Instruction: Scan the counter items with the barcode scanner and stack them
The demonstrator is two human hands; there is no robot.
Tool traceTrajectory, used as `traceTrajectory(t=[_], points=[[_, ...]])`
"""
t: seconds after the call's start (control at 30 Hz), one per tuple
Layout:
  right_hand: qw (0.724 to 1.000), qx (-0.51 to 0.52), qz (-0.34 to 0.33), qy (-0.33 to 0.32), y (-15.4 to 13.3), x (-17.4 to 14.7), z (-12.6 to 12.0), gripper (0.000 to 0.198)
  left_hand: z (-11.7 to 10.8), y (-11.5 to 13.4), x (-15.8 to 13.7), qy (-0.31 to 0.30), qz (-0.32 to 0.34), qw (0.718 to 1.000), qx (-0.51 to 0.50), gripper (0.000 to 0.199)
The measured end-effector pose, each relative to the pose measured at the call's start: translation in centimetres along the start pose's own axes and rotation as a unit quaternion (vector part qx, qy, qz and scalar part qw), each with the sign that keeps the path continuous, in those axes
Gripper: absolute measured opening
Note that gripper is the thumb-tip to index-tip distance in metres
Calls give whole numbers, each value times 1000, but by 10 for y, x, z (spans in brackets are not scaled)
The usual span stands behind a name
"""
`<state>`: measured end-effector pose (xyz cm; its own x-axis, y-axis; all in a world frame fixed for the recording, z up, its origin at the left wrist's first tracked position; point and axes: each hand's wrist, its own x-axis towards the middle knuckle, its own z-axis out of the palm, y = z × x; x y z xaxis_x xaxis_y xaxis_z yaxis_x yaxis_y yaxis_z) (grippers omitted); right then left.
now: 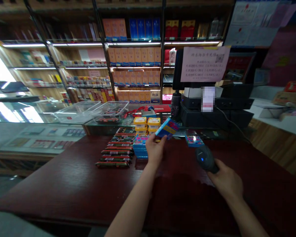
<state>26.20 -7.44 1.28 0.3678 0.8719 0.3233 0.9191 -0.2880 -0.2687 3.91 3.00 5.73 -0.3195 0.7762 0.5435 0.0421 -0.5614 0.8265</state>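
Observation:
My left hand (pixel 156 148) grips a small blue box (pixel 167 128) with pink and yellow print, held tilted above the dark wooden counter (pixel 71 184). In my right hand (pixel 225 179) is a black barcode scanner (pixel 204 158) with a lit blue spot. Beyond the scanner lies another blue and pink box (pixel 194 139). Left of my left hand stands a stack of like blue boxes (pixel 140 148). Yellow tubs (pixel 140 122) with white labels are piled behind that stack. A row of dark stick-shaped packets (pixel 117 153) lies farther left.
Clear plastic bins (pixel 111 110) stand at the back left, one with more packets. A monitor with a pink paper sign (pixel 204 64) and a black register (pixel 215 118) stand at the back right. Behind them are shelves of orange boxes (pixel 135 56). A cable hangs beside the register.

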Motion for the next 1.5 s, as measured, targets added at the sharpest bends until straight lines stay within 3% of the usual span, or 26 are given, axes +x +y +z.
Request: traceTrajectory(t=[0.07, 0.13, 0.2, 0.3, 0.4, 0.63, 0.87, 1.1, 1.23, 1.33, 1.5], points=[[1000, -12, -8, 10, -1, -3, 6, 35, -28, 8, 14, 33, 123, 983, 130, 17], [1000, -15, -17, 19, 0, -6, 10, 34, -56, 11, 24, 26, 237, 936, 259, 16], [999, -13, -25, 24, 1, -9, 12, 31, -79, 7, 30, -3, 306, 883, 357, 21], [999, -25, -30, 25, 4, -11, 14, 30, -99, -5, 30, -35, 342, 822, 454, 27], [998, -43, -31, 24, 8, -12, 17, 30, -104, -16, 23, -44, 337, 794, 503, 32], [997, -60, -19, 35, 14, -15, 22, 38, -107, -25, 11, -94, 306, 808, 494, 40], [997, -73, -1, 36, 15, -16, 21, 38, -100, -40, 10, -59, 279, 843, 456, 30], [997, -59, -10, 40, 16, -16, 21, 41, -101, -38, 5, -48, 274, 843, 460, 34], [998, -51, 6, 28, 13, -14, 16, 38, -91, -34, -2, -53, 314, 831, 457, 38], [999, -47, 26, 6, 11, -11, 9, 36, -70, -31, -8, -118, 348, 820, 439, 39], [996, -50, 55, -47, 11, -4, -3, 30, -16, -33, -22, -312, 331, 789, 413, 41]])
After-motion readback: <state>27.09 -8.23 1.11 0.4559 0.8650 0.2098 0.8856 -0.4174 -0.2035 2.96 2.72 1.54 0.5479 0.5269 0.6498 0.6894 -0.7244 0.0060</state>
